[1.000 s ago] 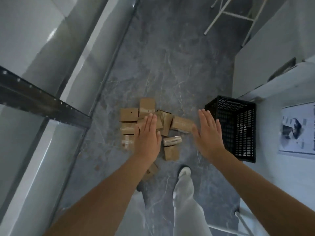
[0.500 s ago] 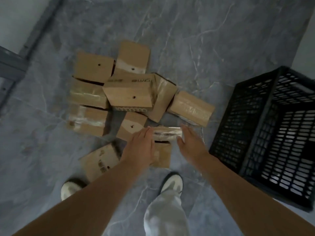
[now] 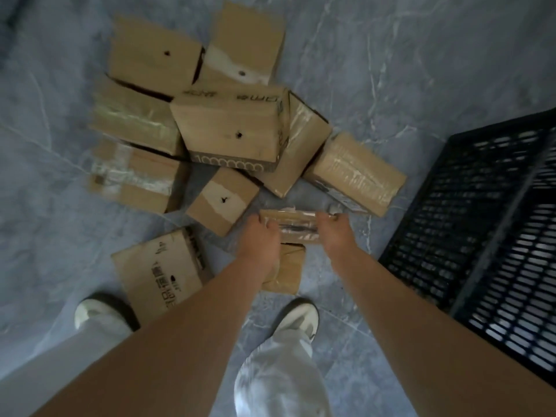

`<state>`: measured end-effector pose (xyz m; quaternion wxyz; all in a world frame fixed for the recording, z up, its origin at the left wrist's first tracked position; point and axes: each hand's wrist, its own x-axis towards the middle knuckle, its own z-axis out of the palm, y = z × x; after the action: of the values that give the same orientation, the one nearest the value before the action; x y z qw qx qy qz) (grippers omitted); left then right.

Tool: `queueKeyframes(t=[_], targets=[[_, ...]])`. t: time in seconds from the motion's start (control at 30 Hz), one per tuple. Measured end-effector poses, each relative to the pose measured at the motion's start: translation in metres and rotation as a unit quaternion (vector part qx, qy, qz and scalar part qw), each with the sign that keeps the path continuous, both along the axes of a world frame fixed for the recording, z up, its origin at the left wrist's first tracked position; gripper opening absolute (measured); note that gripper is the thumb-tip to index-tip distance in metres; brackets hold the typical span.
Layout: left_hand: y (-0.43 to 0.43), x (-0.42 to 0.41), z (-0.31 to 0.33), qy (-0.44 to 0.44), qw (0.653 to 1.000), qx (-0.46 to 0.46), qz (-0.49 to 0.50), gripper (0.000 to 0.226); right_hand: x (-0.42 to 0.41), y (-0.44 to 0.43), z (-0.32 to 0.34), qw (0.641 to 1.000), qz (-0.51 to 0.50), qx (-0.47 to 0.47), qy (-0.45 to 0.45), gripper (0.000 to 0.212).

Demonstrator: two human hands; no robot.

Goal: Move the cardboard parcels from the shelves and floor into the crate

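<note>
Just left of the black crate (image 3: 481,224), on the grey marbled floor (image 3: 406,61), a person bends over a heap of cardboard parcels (image 3: 231,130) with both hands on one of them. It is a small taped parcel (image 3: 296,225) at the edge of the heap closest to the person, a little way from the crate's near wall. The left hand (image 3: 260,240) grips the end farther from the crate and the right hand (image 3: 337,236) grips the end nearer it. On each hand the fingers (image 3: 255,221) are curled over the parcel's end, pinching it lengthwise between the two hands. The fingertips are hidden behind the cardboard. I cannot tell whether the parcel has left the floor. It overlaps another small parcel (image 3: 288,269), which shows beside the left wrist.

I judge the step in hand to be the pick-up of this one parcel, early in the work. Around ten other boxes lie on the floor beside the crate, and no parcel shows in the part of the crate's inside that is in view. A larger taped parcel (image 3: 355,173) lies just beyond the held one, nearer the crate.

The next move calls for lifting the parcel clear of its neighbours, swinging it across toward the crate and over the near wall, and letting go once it is inside. The tape looks glossy, so an end-to-end grip might slip, and steady inward pressure from both hands would suit. The box is probably light.
</note>
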<state>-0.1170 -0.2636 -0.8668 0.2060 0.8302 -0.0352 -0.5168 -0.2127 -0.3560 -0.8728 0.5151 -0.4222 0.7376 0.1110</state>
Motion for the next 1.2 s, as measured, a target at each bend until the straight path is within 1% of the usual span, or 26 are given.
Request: queueKeyframes(t=[0.07,0.13,0.2,0.23,0.3,0.33,0.37,0.47,0.53,0.6,0.7,0.73,0.8,0.87,1.0,1.13,1.2], targets=[[-0.001,0.008,0.042,0.006,1.000,-0.027,0.010,0.031,-0.002,-0.003,0.042,1.000,0.013,-0.023,0.002,0.052],[-0.001,0.029,0.088,-0.017,0.999,-0.051,-0.005,0.029,0.005,-0.007,0.090,0.998,0.050,-0.024,0.006,0.049],[-0.004,0.061,0.139,-0.041,0.998,-0.055,-0.007,0.025,0.025,-0.018,0.146,0.998,0.057,-0.021,-0.007,0.044],[-0.009,0.079,0.168,-0.044,0.997,-0.063,0.015,0.022,0.041,-0.025,0.179,0.997,0.061,-0.036,-0.021,0.041],[-0.023,0.123,0.238,-0.048,0.991,-0.098,0.077,0.020,0.081,-0.044,0.249,0.991,0.077,-0.080,-0.067,0.045],[-0.029,0.144,0.278,-0.067,0.986,-0.120,0.095,0.021,0.103,-0.051,0.286,0.988,0.082,-0.100,-0.088,0.047],[-0.033,0.164,0.322,-0.093,0.982,-0.138,0.092,0.022,0.124,-0.058,0.328,0.984,0.087,-0.114,-0.108,0.049],[-0.032,0.225,0.465,-0.179,0.960,-0.197,0.084,0.019,0.186,-0.076,0.463,0.973,0.069,-0.116,-0.189,0.053],[-0.021,0.265,0.561,-0.230,0.939,-0.242,0.082,0.030,0.222,-0.080,0.567,0.950,0.096,-0.155,-0.253,0.048],[-0.008,0.296,0.655,-0.273,0.912,-0.292,0.093,0.041,0.252,-0.080,0.665,0.918,0.134,-0.202,-0.313,0.048],[0.027,0.322,0.781,-0.334,0.866,-0.362,0.085,0.028,0.291,-0.071,0.781,0.869,0.150,-0.280,-0.380,0.062],[0.040,0.325,0.815,-0.355,0.845,-0.389,0.095,0.024,0.300,-0.060,0.819,0.851,0.155,-0.295,-0.405,0.059],[0.074,0.327,0.872,-0.394,0.808,-0.420,0.122,0.018,0.307,-0.021,0.889,0.825,0.168,-0.306,-0.446,0.040],[0.097,0.326,0.907,-0.440,0.778,-0.429,0.131,0.013,0.315,0.002,0.922,0.804,0.173,-0.302,-0.482,0.027],[0.181,0.304,0.958,-0.512,0.712,-0.427,0.222,0.008,0.335,0.075,0.965,0.750,0.272,-0.261,-0.543,0.022],[0.270,0.264,0.971,-0.555,0.655,-0.378,0.346,0.014,0.335,0.160,0.975,0.706,0.370,-0.191,-0.573,0.017],[0.313,0.240,0.971,-0.571,0.641,-0.339,0.385,0.016,0.330,0.198,0.969,0.693,0.406,-0.145,-0.577,0.014]])
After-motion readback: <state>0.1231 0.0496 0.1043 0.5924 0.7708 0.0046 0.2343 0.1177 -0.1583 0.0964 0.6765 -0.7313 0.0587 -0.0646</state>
